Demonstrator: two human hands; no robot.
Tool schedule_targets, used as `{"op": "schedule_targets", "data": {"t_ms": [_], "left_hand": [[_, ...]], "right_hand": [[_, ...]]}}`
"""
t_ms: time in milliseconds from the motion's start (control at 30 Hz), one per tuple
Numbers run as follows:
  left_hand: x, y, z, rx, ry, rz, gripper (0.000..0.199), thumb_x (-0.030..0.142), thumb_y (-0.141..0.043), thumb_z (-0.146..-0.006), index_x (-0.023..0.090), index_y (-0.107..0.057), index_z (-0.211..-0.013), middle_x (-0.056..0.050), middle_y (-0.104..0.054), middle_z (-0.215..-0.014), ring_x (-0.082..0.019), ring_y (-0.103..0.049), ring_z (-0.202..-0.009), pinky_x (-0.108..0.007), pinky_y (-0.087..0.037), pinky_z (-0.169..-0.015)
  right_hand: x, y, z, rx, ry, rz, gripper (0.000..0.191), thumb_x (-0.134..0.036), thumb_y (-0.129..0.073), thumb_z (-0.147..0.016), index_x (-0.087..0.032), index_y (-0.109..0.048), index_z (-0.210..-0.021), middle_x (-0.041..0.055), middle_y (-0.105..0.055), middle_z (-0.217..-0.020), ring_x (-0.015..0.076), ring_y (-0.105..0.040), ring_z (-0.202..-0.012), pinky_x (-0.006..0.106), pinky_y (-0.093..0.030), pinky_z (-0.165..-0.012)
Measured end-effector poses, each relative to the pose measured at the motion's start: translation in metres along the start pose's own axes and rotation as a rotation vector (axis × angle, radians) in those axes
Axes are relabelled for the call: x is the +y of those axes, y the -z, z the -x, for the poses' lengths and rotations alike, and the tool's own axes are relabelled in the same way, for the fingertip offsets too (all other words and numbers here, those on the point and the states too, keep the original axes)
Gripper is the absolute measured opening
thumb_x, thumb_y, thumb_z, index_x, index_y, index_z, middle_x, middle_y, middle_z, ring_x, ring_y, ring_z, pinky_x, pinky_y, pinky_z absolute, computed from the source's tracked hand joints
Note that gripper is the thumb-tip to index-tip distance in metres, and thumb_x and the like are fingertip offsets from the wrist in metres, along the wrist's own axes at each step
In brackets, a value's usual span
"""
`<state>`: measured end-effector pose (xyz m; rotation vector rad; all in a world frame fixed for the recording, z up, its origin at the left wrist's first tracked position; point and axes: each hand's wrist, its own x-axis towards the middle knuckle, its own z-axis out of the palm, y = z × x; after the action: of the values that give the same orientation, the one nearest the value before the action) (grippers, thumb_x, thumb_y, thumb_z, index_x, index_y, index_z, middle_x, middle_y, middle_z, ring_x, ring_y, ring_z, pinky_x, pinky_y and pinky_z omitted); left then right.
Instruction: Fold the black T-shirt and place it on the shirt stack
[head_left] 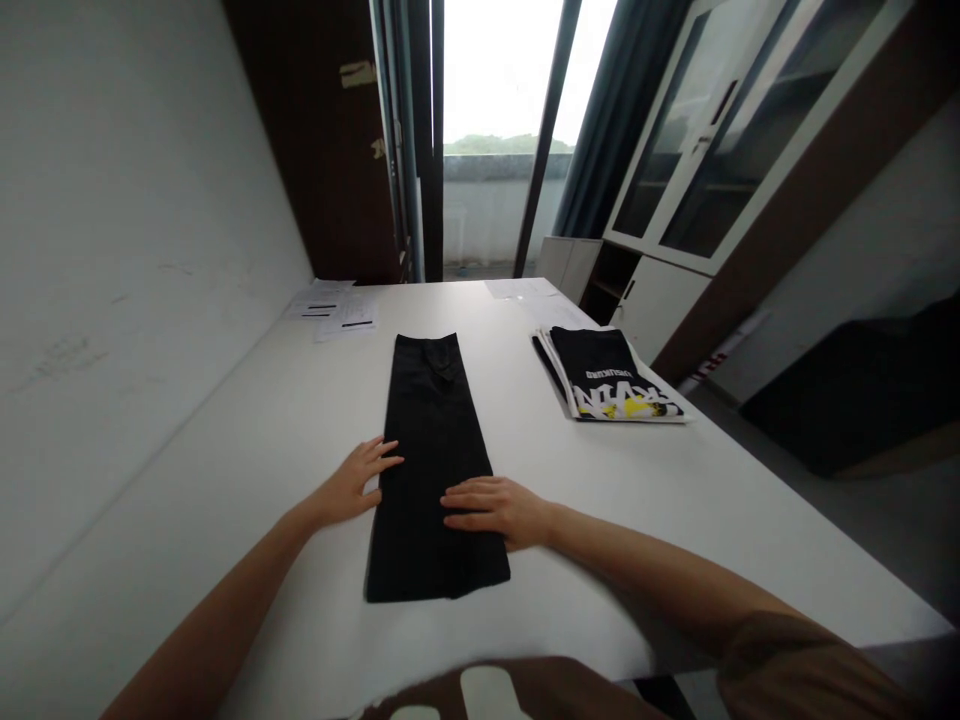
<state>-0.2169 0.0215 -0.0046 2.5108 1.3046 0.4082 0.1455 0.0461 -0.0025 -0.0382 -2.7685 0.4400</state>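
Observation:
A black garment (431, 430), folded into a long narrow strip, lies flat on the white table in front of me. At its left edge rests my left hand (360, 482), open, with the fingertips touching the cloth. My right hand (499, 510) lies flat across the lower right part of the strip, fingers stretched out toward the left. Near the far end of the garment a small raised fold of cloth shows. What kind of garment it is cannot be made out.
A stack of folded shirts (600, 375), the top one black with white and yellow print, sits on the table's (300, 590) right side. Paper sheets (349, 318) lie at the far left. A wall (112, 250) borders the left; a cabinet (705, 130) stands at the back right.

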Motion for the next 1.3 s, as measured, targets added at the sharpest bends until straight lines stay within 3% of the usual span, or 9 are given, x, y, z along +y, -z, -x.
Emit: {"op": "schedule_targets", "data": {"t_ms": [167, 300, 400, 500, 600, 800, 1033, 1167, 1300], "left_hand": [[0.012, 0.0, -0.002, -0.078, -0.034, -0.021, 0.073, 0.038, -0.071, -0.087, 0.033, -0.042, -0.154, -0.006, -0.029, -0.166, -0.034, -0.018, -0.155, -0.059, -0.015, -0.124], [0.024, 0.001, -0.005, -0.083, -0.077, -0.024, 0.066, 0.029, -0.07, -0.084, 0.038, -0.052, -0.147, -0.002, -0.032, -0.165, -0.034, -0.019, -0.155, -0.061, -0.013, -0.124], [0.037, 0.002, -0.011, -0.082, -0.119, 0.017, 0.062, 0.013, -0.058, -0.085, 0.038, -0.058, -0.141, 0.001, -0.044, -0.158, -0.03, -0.029, -0.152, -0.059, -0.013, -0.125], [0.047, 0.0, -0.014, -0.073, -0.113, 0.156, 0.053, 0.012, -0.054, -0.087, 0.03, -0.062, -0.136, -0.004, -0.057, -0.147, -0.027, -0.049, -0.138, -0.051, -0.027, -0.122], [0.052, -0.003, -0.013, -0.045, 0.02, 0.341, 0.026, 0.024, -0.054, -0.093, 0.021, -0.07, -0.114, -0.007, -0.071, -0.119, -0.024, -0.065, -0.107, -0.037, -0.049, -0.099], [0.055, -0.005, -0.007, -0.157, 0.168, 0.583, 0.046, 0.055, -0.05, -0.098, 0.015, -0.064, -0.079, -0.003, -0.066, -0.077, -0.019, -0.059, -0.075, -0.029, -0.048, -0.072], [0.064, -0.011, 0.018, -0.581, 0.224, 1.342, 0.052, 0.064, -0.071, -0.084, 0.018, -0.072, -0.109, -0.008, -0.075, -0.104, -0.027, -0.066, -0.104, -0.041, -0.049, -0.099], [0.055, -0.015, 0.018, -0.356, 0.349, 1.608, 0.048, 0.053, -0.07, -0.089, 0.014, -0.071, -0.117, -0.014, -0.076, -0.108, -0.032, -0.067, -0.113, -0.046, -0.045, -0.107], [0.041, -0.005, 0.0, -0.161, 0.499, 1.761, 0.049, 0.051, -0.059, -0.096, 0.011, -0.07, -0.124, -0.014, -0.076, -0.11, -0.032, -0.067, -0.116, -0.045, -0.046, -0.11]], "right_hand": [[-0.008, -0.013, -0.008, 0.081, 0.047, -0.147, 0.04, -0.034, -0.055, -0.098, -0.022, -0.064, -0.136, 0.0104, -0.068, -0.132, 0.025, -0.058, -0.131, 0.041, -0.047, -0.109], [-0.011, -0.007, -0.008, 0.287, -0.247, -0.348, 0.031, -0.036, -0.057, -0.098, -0.021, -0.071, -0.121, 0.0097, -0.076, -0.107, 0.0224, -0.072, -0.097, 0.033, -0.057, -0.086], [-0.006, -0.003, -0.008, 0.457, -0.527, -0.475, 0.028, -0.045, -0.059, -0.096, -0.021, -0.075, -0.098, 0.0026, -0.073, -0.081, 0.0178, -0.066, -0.07, 0.03, -0.054, -0.067], [0.0, -0.005, -0.01, 0.651, -0.787, -0.668, 0.044, -0.06, -0.065, -0.089, -0.019, -0.068, -0.073, -0.0014, -0.064, -0.064, 0.016, -0.058, -0.061, 0.03, -0.051, -0.062], [0.001, -0.005, -0.015, 0.772, -0.951, -0.973, 0.046, -0.061, -0.076, -0.079, -0.016, -0.071, -0.083, 0.0024, -0.071, -0.077, 0.0204, -0.064, -0.075, 0.036, -0.054, -0.075], [-0.018, 0.009, -0.025, 0.766, -1.09, -1.514, 0.052, -0.044, -0.09, -0.07, -0.02, -0.07, -0.111, 0.0079, -0.076, -0.103, 0.0266, -0.071, -0.098, 0.045, -0.054, -0.098], [-0.054, 0.028, -0.02, 0.43, -1.079, -1.618, 0.054, -0.039, -0.094, -0.064, -0.015, -0.072, -0.107, 0.0122, -0.076, -0.105, 0.0297, -0.072, -0.104, 0.049, -0.053, -0.103], [-0.042, 0.04, -0.025, 0.513, -1.009, -1.549, 0.054, -0.041, -0.092, -0.067, -0.016, -0.072, -0.11, 0.0114, -0.076, -0.11, 0.0295, -0.07, -0.11, 0.049, -0.049, -0.108], [0.003, 0.047, -0.04, 0.546, -1.007, -1.461, 0.046, -0.036, -0.091, -0.07, -0.017, -0.073, -0.109, 0.0101, -0.076, -0.11, 0.0272, -0.071, -0.108, 0.047, -0.049, -0.109]]}}
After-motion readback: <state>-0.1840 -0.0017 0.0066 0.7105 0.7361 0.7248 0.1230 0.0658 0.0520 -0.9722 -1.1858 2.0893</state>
